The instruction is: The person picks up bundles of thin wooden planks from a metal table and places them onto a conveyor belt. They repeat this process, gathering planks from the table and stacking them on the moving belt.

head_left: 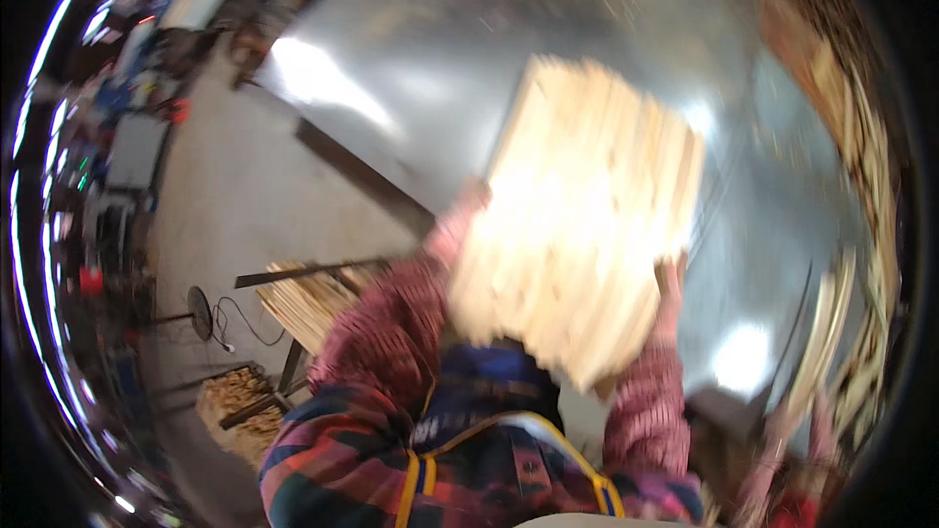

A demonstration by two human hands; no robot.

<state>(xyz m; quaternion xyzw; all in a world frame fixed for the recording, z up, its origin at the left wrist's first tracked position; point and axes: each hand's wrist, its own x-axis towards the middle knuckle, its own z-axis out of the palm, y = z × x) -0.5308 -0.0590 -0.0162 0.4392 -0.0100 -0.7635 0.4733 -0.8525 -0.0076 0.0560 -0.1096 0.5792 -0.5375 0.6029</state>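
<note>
A bundle of pale wooden slats (577, 215), pressed side by side into a broad slab, is held up in front of my body. My left hand (469, 207) grips its left edge, the fingers partly smeared by motion. On the opposite edge my right hand (671, 279) clasps the slats, its fingers partly hidden. Behind and beneath the bundle spreads a shiny metal tabletop (411, 88). The slats' lower ends come close to my dark apron (489, 386).
At the lower right, another person's hands (782, 430) hold several long wooden strips (822, 332). More slats (303, 303) rest on a stand at my left, above a wood pile (240, 406). A round-based stand (200, 313) and cable are on the floor. Long strips (866, 137) line the right.
</note>
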